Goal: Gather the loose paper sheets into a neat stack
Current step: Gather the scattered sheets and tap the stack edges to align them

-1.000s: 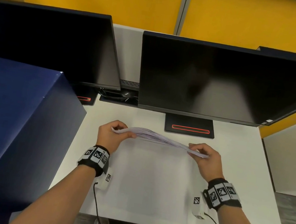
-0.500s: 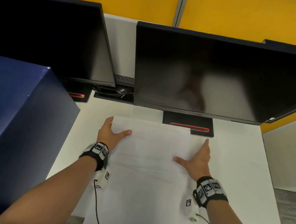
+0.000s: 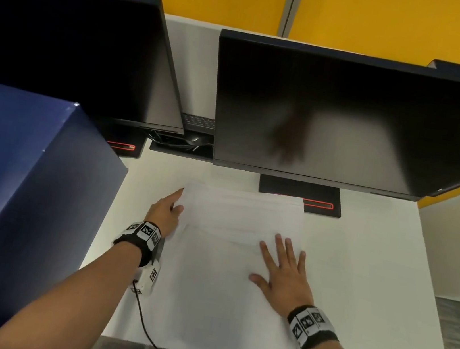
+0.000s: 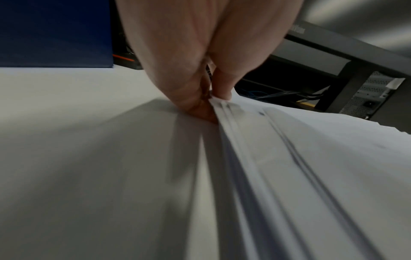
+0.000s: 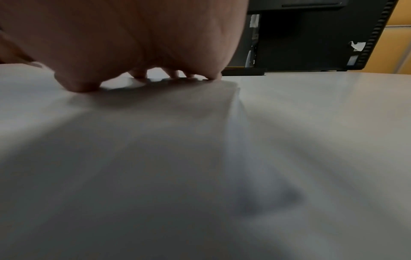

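The white paper stack (image 3: pixel 220 292) lies flat on the white desk (image 3: pixel 370 285), long side running away from me. My left hand (image 3: pixel 168 210) is at the stack's left edge near the far corner. The left wrist view shows thumb and finger of that left hand (image 4: pixel 211 98) pinching the edge of the sheets (image 4: pixel 289 158). My right hand (image 3: pixel 283 269) rests flat on the right half of the top sheet with fingers spread. In the right wrist view the right hand (image 5: pixel 138 58) presses down on the paper (image 5: pixel 155 140).
Two dark monitors stand at the back. The right monitor's black base (image 3: pixel 324 194) is touched by the stack's far edge. A tall blue box (image 3: pixel 26 188) borders the desk on the left. The stack's near end hangs over the desk's front edge.
A second ago both hands held the stack up off the desk. It then came down flat, and the right hand moved from the right edge onto the top sheet.
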A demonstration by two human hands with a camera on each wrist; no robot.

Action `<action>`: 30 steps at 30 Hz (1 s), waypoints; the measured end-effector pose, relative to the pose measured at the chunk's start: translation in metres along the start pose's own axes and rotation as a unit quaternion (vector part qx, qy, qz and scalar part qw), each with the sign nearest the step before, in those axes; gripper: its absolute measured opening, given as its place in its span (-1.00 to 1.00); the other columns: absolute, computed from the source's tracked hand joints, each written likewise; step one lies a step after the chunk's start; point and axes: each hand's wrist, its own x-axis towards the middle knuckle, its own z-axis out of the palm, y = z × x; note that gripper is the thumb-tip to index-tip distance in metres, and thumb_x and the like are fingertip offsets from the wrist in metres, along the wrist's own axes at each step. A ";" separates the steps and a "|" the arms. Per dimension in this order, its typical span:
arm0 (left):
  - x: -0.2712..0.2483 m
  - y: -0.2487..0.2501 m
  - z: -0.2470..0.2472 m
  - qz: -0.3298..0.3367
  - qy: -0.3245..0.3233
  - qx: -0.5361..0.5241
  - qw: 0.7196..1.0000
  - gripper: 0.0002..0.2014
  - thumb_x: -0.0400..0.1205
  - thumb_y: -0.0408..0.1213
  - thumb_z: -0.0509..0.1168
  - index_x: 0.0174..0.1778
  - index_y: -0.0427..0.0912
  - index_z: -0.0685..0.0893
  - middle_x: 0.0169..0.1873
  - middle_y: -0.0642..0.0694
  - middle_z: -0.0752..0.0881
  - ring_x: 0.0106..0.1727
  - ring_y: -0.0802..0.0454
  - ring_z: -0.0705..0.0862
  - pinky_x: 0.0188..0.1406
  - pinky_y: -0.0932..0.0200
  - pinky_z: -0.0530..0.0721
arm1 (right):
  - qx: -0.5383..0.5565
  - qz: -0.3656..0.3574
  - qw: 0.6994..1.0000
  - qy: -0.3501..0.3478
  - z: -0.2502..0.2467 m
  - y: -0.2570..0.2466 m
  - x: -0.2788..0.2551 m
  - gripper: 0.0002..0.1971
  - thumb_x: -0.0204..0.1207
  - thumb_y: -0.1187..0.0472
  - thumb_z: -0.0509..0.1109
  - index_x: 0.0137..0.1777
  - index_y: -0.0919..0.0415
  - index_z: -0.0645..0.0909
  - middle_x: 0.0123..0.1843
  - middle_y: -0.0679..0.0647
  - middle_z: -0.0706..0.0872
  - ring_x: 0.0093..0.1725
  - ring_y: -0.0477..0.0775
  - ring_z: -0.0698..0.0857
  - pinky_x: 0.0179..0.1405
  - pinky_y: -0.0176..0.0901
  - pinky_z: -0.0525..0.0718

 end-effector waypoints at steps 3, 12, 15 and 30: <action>-0.001 0.000 -0.002 -0.012 -0.007 -0.019 1.000 -0.50 0.78 -0.16 0.12 0.67 0.12 0.26 0.41 -0.28 0.61 0.42 -0.26 0.57 0.45 -0.01 0.48 | -0.007 0.012 1.000 -0.017 -0.014 0.003 0.028 -0.22 0.59 -0.48 -0.27 0.69 -0.20 -0.43 0.72 0.06 -0.50 0.72 0.19 -0.44 0.68 0.34 -0.32; -0.040 -0.007 0.017 -0.070 0.003 -0.195 0.978 -0.19 0.21 -0.26 0.73 0.37 -0.08 0.54 0.13 0.00 0.71 0.18 -0.10 0.69 0.12 0.05 0.65 | 0.282 0.166 0.941 0.089 -0.032 0.008 0.053 0.20 0.33 -0.41 0.46 0.76 0.16 -0.10 0.77 0.22 -0.10 0.74 0.28 -0.09 0.72 0.17 0.01; -0.045 -0.007 0.019 -0.048 0.009 -0.251 0.967 -0.49 0.33 -0.35 0.67 0.17 -0.07 0.69 0.00 -0.02 0.81 0.05 -0.08 0.80 0.11 -0.04 0.76 | 0.360 0.250 0.892 0.113 -0.038 0.029 0.036 0.23 0.16 -0.26 0.68 0.71 0.17 0.08 0.58 0.23 0.28 0.56 0.30 0.31 0.61 0.19 0.32; -0.082 0.022 -0.020 0.067 0.021 -0.290 0.955 -0.71 0.44 -0.31 0.60 0.04 -0.10 0.74 -0.07 -0.07 0.86 -0.01 -0.03 0.84 0.12 -0.13 0.77 | 0.629 0.186 0.744 0.126 -0.060 0.036 -0.025 -0.77 0.26 0.27 0.73 -0.13 0.16 0.78 -0.18 0.05 0.90 -0.12 0.19 0.88 -0.03 0.04 0.83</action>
